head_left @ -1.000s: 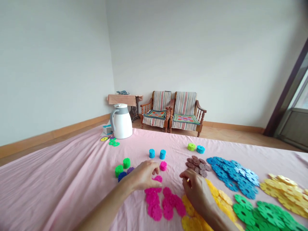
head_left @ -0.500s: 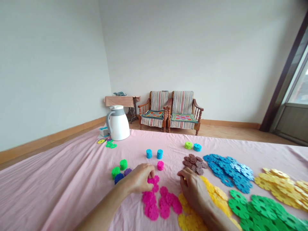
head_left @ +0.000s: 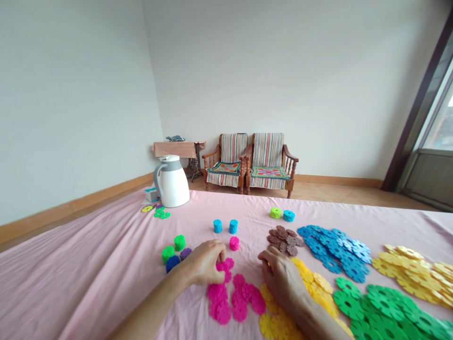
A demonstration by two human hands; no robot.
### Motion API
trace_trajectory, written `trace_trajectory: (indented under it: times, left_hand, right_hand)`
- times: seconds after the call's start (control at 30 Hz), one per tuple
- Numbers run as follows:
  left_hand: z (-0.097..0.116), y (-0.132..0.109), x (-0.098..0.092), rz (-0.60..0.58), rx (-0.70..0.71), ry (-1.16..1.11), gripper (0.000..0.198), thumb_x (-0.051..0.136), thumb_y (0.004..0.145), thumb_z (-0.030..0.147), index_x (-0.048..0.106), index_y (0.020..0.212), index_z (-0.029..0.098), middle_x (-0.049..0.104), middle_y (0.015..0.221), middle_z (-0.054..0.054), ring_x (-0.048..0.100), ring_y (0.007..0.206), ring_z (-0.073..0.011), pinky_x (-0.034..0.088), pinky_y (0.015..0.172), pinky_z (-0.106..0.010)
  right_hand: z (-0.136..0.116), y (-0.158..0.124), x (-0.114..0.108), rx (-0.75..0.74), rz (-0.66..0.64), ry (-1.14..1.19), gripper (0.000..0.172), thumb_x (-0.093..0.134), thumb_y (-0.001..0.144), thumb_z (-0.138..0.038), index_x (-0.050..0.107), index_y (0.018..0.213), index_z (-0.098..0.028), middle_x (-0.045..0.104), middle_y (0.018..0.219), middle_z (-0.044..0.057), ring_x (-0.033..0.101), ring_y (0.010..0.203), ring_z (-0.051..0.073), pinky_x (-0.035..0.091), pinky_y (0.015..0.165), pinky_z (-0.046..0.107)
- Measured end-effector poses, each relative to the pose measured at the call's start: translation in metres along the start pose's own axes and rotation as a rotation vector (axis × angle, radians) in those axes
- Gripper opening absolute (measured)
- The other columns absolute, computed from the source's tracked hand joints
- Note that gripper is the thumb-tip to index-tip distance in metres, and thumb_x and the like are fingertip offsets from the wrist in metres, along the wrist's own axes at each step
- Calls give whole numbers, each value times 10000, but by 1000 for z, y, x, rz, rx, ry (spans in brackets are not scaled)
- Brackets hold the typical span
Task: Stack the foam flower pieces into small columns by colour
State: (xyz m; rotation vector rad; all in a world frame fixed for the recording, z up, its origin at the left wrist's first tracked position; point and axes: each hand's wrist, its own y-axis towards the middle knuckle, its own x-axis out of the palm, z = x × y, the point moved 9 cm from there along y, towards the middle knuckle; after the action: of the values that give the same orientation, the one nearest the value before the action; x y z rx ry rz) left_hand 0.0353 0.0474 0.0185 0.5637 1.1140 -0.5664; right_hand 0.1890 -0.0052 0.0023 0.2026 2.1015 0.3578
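On the left, a white jug (head_left: pixel 173 188) is seen on the pink cloth (head_left: pixel 106 264). Around it, a yellow disc (head_left: pixel 147 208) is seen at eight o'clock and some flat green bits (head_left: pixel 162 214) at seven.

Next comes the left hand (head_left: pixel 208 263). Two green stacks (head_left: pixel 180 242) and a dark blue stack (head_left: pixel 172 263) are set between nine and ten o'clock from it, with a purple piece (head_left: pixel 186 253) tucked in beside them. The hand's fingers are bent, and a gap is left between the thumb and the first finger. Pink pieces (head_left: pixel 239 295) are spread by this hand, from three o'clock down to six, and some are seen right at its fingertips; whether any is touched cannot be told. Two blue stacks (head_left: pixel 233 226) are placed near one o'clock, and a pink stack (head_left: pixel 234 243) at two.

Farther right, the fingers of the right hand (head_left: pixel 281 275) are curled in; whether anything is pinched cannot be told. Yellow pieces (head_left: pixel 314 285) are partly covered by this hand. A brown pile (head_left: pixel 285 241) is seen at twelve o'clock, a big blue pile (head_left: pixel 334 250) at two, and a green pile (head_left: pixel 389 309) between three and four.
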Motion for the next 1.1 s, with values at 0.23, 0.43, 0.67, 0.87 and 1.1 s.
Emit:
trace_trajectory:
  times: [0.23, 0.43, 0.67, 0.87, 1.1]
  left_hand:
    - [-13, 14, -7, 55, -86, -245, 182, 562, 574, 179, 531, 752, 159, 552, 668, 28, 495, 600, -106, 348, 516, -188]
    - [-13, 46, -23, 160, -67, -299, 198, 609, 587, 210, 577, 769, 140, 581, 689, 12, 509, 612, -112, 387, 552, -198]
    - [-6, 64, -21, 134, 20, -143, 219, 591, 572, 154, 640, 785, 148, 613, 742, -3, 530, 646, -128, 393, 597, -209]
    - [-4, 60, -16, 118, 41, -119, 215, 587, 593, 167, 653, 797, 148, 616, 773, -13, 526, 664, -133, 399, 628, -218]
    - [-3, 55, -13, 90, 33, -118, 183, 606, 622, 181, 655, 796, 156, 616, 778, -8, 533, 686, -132, 406, 661, -216]
  right_hand:
    - [0, 1, -2, 17, -16, -8, 241, 377, 784, -95, 597, 740, -183, 585, 773, 35, 556, 735, 111, 352, 656, 195]
    - [3, 1, 1, 8, -12, -6, 245, 379, 783, -87, 597, 729, -184, 584, 775, 29, 552, 731, 105, 343, 645, 194]
    - [2, 0, 1, 7, -31, -13, 226, 393, 787, -96, 594, 725, -180, 583, 777, 31, 543, 719, 105, 324, 619, 195]
    - [3, 1, 1, 15, -37, -20, 225, 395, 796, -109, 602, 740, -178, 590, 797, 39, 550, 727, 107, 328, 621, 201]
    - [1, 1, 0, 21, -48, -25, 235, 383, 793, -105, 603, 748, -176, 590, 813, 44, 560, 747, 113, 349, 644, 203]
